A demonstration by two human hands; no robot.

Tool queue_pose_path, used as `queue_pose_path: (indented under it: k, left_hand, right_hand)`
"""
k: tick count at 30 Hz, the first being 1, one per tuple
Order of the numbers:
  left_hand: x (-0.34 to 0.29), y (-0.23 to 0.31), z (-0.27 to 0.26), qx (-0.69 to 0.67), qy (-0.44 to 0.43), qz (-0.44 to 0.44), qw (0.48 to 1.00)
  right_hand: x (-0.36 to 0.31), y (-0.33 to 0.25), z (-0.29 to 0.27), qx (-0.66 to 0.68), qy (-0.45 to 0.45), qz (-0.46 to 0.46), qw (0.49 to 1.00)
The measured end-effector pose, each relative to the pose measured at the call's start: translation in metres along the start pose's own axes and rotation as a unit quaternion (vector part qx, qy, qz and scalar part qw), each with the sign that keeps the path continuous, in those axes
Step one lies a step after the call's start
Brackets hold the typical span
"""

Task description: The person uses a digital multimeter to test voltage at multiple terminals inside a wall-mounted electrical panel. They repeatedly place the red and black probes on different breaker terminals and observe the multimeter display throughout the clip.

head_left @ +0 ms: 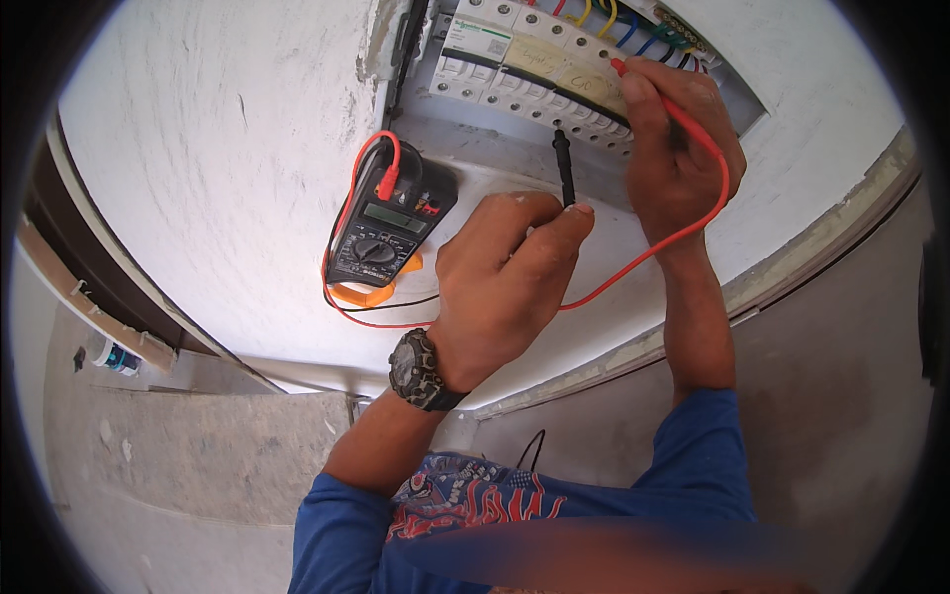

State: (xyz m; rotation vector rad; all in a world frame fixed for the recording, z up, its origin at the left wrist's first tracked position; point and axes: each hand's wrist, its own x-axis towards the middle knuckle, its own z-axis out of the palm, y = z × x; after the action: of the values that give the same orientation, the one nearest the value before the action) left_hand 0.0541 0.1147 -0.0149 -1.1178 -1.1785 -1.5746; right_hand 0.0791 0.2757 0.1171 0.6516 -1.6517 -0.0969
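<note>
Pinched in my left hand (510, 272) is a black test probe (564, 163), its tip at the lower terminals of a row of white circuit breakers (524, 74). My right hand (683, 144) grips a red test probe (618, 66) at the upper terminals of the same row, towards the right end. A red lead (683, 233) loops down from it behind my left hand. To the left, a dark clamp multimeter (381, 223) with a dial, a small display and an orange clamp part rests against the panel's lower edge, leads plugged in.
Yellow, blue, green and red wires (633, 35) run above the breakers inside the recessed panel box. White plastered wall (218, 168) surrounds it. At the lower left, a white container (114, 354) stands by a wooden edge, and the concrete floor (218, 445) lies below.
</note>
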Motion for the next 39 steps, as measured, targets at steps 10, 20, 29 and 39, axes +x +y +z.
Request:
queue_pose_path:
  k: [10,20,29,39]
  left_hand:
    - [-0.0002,-0.0065,0.0081,0.003,0.047,0.025,0.999]
    - [-0.0005,-0.0071,0.0077,0.011,0.046,0.03,0.998]
    - [0.0018,-0.0064,0.0079,0.013,0.051,0.032,0.998]
    - [0.0015,-0.0017,0.0054,0.021,0.024,0.014,0.999]
  right_hand:
    - [-0.0078,-0.0035,-0.0046,-0.018,-0.013,0.157,0.987]
    - [-0.0097,0.0021,-0.0058,-0.005,-0.013,0.152,0.988]
    - [-0.0091,0.0012,-0.0043,0.025,-0.005,0.163,0.986]
    - [-0.005,-0.0048,-0.0065,0.021,-0.033,0.136,0.99]
